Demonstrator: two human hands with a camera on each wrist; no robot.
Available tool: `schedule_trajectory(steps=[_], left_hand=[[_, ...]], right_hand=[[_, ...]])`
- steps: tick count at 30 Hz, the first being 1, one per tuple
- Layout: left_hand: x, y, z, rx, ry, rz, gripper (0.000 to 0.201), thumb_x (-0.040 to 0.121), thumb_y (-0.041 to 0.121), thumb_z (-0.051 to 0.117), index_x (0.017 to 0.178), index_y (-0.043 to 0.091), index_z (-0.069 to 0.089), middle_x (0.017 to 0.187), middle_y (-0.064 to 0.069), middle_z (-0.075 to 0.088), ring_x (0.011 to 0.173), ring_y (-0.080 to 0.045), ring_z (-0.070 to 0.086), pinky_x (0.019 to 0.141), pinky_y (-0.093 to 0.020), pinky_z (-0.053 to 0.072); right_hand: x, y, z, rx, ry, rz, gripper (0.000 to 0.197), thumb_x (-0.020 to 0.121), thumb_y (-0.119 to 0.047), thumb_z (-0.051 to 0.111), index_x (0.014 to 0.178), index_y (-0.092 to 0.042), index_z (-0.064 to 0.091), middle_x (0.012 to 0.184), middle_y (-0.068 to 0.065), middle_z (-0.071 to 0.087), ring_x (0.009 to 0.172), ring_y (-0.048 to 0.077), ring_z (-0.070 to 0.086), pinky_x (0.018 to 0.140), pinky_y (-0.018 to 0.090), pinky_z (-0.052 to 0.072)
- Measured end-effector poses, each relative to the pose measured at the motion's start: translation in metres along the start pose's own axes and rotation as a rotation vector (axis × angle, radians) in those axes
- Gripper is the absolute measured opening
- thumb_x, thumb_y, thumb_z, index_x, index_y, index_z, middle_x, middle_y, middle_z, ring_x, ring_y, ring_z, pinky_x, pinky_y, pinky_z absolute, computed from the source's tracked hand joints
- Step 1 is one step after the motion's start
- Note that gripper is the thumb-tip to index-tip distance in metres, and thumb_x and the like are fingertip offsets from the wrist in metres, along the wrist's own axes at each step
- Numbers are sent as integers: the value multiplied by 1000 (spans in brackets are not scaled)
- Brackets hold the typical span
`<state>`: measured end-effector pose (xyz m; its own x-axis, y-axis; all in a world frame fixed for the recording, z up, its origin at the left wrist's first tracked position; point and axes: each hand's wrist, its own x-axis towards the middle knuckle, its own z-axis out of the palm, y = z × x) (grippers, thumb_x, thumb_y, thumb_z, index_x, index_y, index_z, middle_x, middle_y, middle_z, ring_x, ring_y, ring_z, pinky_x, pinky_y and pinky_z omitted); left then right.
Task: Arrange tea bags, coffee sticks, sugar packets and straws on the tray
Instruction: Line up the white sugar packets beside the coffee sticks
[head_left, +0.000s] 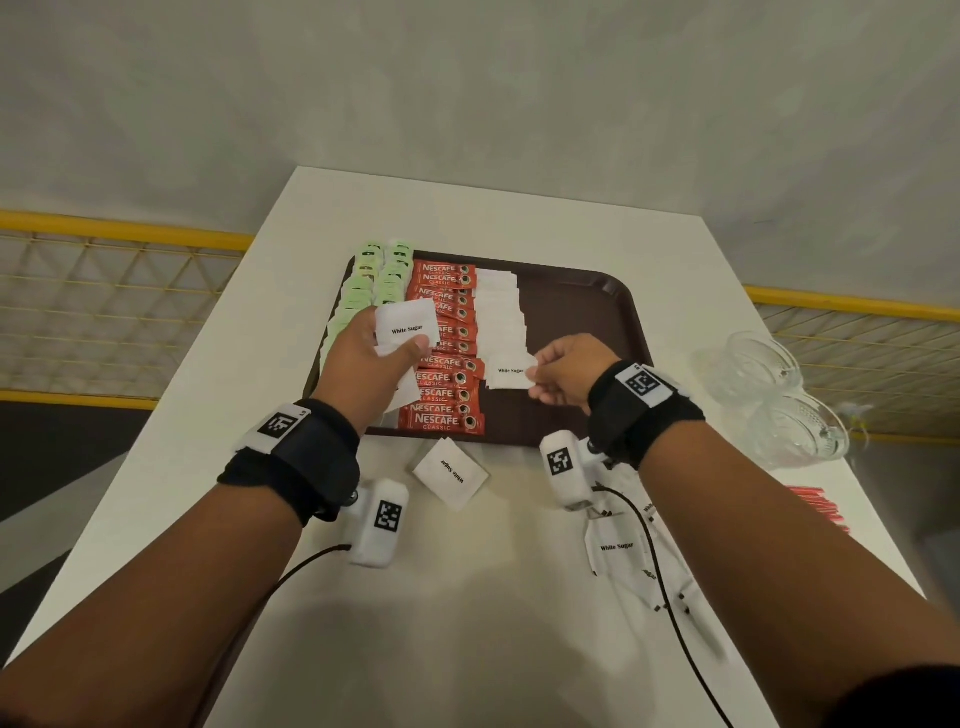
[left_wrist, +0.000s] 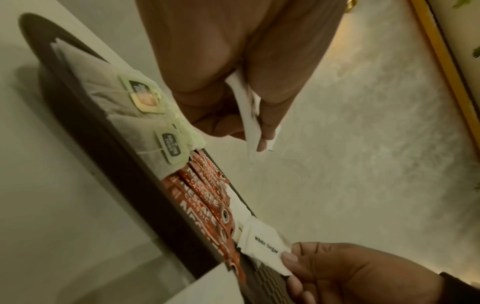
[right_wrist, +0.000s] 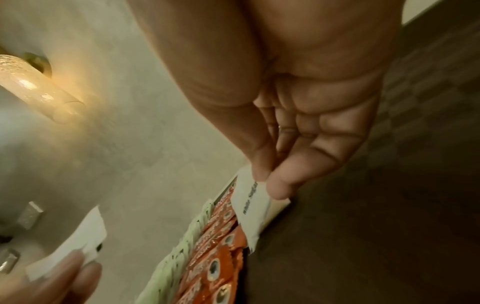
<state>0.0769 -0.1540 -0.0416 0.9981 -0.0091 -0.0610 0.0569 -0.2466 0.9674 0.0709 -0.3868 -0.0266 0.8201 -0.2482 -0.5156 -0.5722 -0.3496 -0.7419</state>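
A small stack of sugar packets (head_left: 406, 325) is being pinched in the left hand (head_left: 366, 358) above the coffee sticks (head_left: 445, 349). One sugar packet (head_left: 510, 371) is being pinched by the right hand (head_left: 569, 375) at the near end of the white sugar row (head_left: 501, 312) on the brown tray (head_left: 587, 322). Tea bags (head_left: 371, 283) are lying along the tray's left side. More packets (head_left: 451, 473) are lying on the counter (head_left: 467, 597); red straws (head_left: 818, 506) are sitting at its right edge.

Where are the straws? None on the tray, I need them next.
Head view: the red straws lie at the table's right edge, beside the right forearm.
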Motion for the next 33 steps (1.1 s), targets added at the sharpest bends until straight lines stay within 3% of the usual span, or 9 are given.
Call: schedule_trajectory(steps=[2,6,11,14,16,17,20,27,33], left_hand=[[0,-1,-1,4,-2,-6,37,90,28,70,121,22,51,105,3,64,94,-17,64,77,-39,58],[-3,-2,-1,0,-8,-9,36,90,28,70,120,22,52,103,6,63,94,-16,64,74,-35,56],[-7,-6,-3,11,-14,-37,40,88,33,71,123,23,53,109,2,65,97,-19,65,82,-44,59],[-9,-7,-5,30,-13,-38,40,88,34,70,123,23,53,111,1,65,98,-19,65,84,-46,58],[-11,-7,-8,51,-14,-25,39,89,35,70,122,24,52,109,3,64,96,-17,64,83,-45,58],[-13,-7,-9,51,-16,-22,38,89,35,70,122,24,53,109,3,65,96,-17,64,82,-45,58],[-18,-8,-12,14,-36,-34,39,89,32,70,123,21,55,110,1,67,98,-20,66,82,-46,59],[-35,-9,-10,24,-111,-45,31,92,29,66,120,20,55,109,4,67,98,-16,66,87,-44,57],[-42,-13,-8,56,-122,-31,27,93,29,65,118,24,54,108,5,65,99,-15,64,83,-37,57]], right_hand=[[2,0,1,-42,12,64,19,91,-7,63,109,-4,59,84,13,67,64,15,59,67,24,53],[7,-9,3,-177,-19,131,7,94,-12,60,99,-11,55,72,4,59,57,10,52,57,20,45],[10,-19,11,-345,-72,200,21,97,-21,57,82,-14,45,74,1,56,61,9,46,60,19,38],[13,-19,13,-386,-55,174,17,94,-23,61,99,-10,52,78,4,60,67,12,54,70,22,48],[13,-16,11,-450,-19,119,27,92,-29,64,107,-10,54,82,5,64,77,16,58,87,30,52],[11,-14,10,-475,9,66,29,90,-31,66,106,-9,56,82,6,65,77,18,60,88,32,54],[-7,-11,9,-498,55,-131,31,85,-32,71,98,-5,65,81,10,67,70,18,60,78,34,54],[-60,-3,47,-675,-192,-328,30,76,-32,80,88,-7,68,88,3,68,83,19,64,73,28,51],[-66,5,70,-849,-144,-416,38,72,-37,82,83,-21,49,83,-3,57,75,15,54,58,23,36]])
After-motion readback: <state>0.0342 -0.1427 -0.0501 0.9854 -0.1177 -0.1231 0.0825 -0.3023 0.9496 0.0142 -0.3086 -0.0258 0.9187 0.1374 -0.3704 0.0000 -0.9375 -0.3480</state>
